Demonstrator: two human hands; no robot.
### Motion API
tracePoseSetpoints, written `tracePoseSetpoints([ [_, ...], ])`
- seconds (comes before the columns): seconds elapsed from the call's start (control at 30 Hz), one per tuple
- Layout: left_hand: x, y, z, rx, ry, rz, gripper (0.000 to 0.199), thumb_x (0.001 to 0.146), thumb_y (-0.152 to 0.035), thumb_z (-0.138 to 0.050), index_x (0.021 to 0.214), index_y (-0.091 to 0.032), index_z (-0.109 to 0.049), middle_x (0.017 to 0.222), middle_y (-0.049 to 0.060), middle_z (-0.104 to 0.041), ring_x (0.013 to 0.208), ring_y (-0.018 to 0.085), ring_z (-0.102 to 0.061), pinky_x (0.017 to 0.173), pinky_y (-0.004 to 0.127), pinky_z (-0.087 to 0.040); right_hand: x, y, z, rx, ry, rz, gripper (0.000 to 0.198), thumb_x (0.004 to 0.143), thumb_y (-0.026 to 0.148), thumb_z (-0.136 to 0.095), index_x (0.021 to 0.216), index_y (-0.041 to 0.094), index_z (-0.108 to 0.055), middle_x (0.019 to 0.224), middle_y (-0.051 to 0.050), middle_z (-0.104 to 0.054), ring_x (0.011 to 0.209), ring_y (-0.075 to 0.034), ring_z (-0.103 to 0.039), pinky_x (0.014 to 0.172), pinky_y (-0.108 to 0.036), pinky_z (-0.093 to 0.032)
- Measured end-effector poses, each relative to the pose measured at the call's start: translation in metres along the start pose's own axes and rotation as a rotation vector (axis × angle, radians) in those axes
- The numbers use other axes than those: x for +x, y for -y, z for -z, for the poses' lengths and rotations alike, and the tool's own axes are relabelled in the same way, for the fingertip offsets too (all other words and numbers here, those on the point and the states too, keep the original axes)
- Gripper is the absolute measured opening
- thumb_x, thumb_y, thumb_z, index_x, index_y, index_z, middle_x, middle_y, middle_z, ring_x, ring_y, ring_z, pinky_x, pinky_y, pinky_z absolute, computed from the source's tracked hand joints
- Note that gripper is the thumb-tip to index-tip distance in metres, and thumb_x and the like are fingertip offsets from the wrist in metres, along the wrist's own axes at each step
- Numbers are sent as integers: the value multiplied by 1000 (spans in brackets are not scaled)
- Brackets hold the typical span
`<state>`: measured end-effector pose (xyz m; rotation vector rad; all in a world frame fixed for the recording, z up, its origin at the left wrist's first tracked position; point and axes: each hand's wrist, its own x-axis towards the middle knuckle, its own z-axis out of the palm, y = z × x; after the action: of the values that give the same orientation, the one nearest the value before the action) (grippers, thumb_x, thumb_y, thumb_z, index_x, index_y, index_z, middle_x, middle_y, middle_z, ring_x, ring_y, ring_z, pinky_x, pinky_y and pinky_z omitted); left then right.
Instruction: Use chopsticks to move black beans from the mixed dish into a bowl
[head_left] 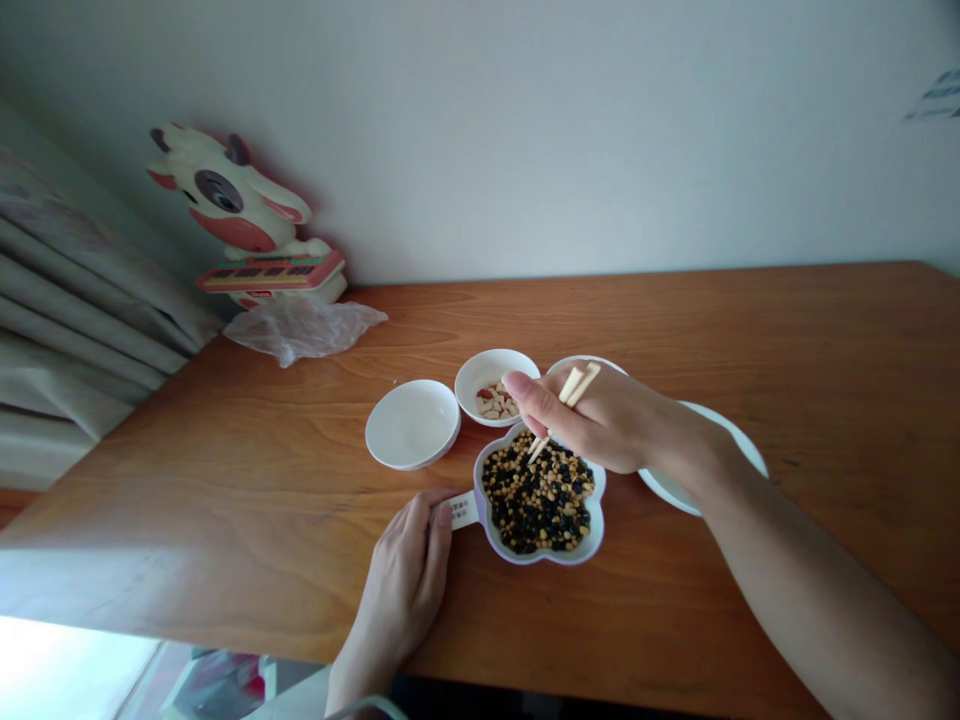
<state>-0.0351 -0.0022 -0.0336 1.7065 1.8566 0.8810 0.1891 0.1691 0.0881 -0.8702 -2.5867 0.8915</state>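
Two chopsticks (582, 384) in downturned right hand (611, 420), left hand (409, 560) clasping bowl handle (466, 510)

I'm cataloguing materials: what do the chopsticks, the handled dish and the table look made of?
Chopsticks: probably wood or bamboo, pale and matte.
Handled dish: likely smooth plastic, by its molded-looking scalloped wall and flat printed handle, though ceramic is possible.
Table: wood or wood veneer, with visible grain and a soft sheen.

Bare left grip (405, 565), bare right grip (600, 415), bare forearms (787, 570), rounded thumbnails (517, 379)
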Motion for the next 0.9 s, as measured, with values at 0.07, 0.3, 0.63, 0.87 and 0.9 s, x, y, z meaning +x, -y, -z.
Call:
tracePoseSetpoints([
  [0.07, 0, 0, 0, 0, 0, 1, 28, 106, -34, -41, 128, -25, -56, 126, 9, -68, 114, 25, -65, 96, 38, -52, 0, 0, 0, -17, -1, 3, 70, 102, 66, -20, 69, 18, -59, 57, 0, -53, 55, -12, -47, 63, -32, -31],
  [0.3, -1, 2, -1, -3, 20, 14, 27, 107, -35, -40, 127, -27, -55, 126, 7, -67, 112, 22, -64, 97, 36, -49, -5, 4, 9, 27, -17, -63, 73, 100, 70, -17, 69, 18, -58, 60, 0, -56, 55, -12, -48, 60, -33, -30],
  [0.63, 0, 0, -1, -6, 2, 13, 24, 106, -35, -40, 120, -26, -57, 124, 7, -69, 111, 24, -65, 96, 36, -51, -4, 4, 7, 12, -24, -74, 74, 98, 72, -13, 67, 19, -53, 59, 0, -51, 53, -12, -44, 57, -34, -27],
  [0.87, 0, -2, 0, 0, -15, 10, 24, 106, -35, -41, 119, -26, -58, 118, 7, -71, 109, 24, -67, 94, 37, -53, -2, 4, 5, 0, -36, -39, 70, 101, 68, -15, 68, 19, -52, 57, 1, -49, 52, -12, -43, 59, -34, -28],
  [0.9, 0, -3, 0, 3, -19, 7, 24, 106, -35, -41, 119, -25, -59, 118, 7, -71, 108, 24, -68, 94, 37, -53, -1, 4, 5, 4, -39, -38, 70, 101, 68, -15, 68, 19, -52, 57, 1, -49, 52, -12, -43, 59, -34, -28],
])
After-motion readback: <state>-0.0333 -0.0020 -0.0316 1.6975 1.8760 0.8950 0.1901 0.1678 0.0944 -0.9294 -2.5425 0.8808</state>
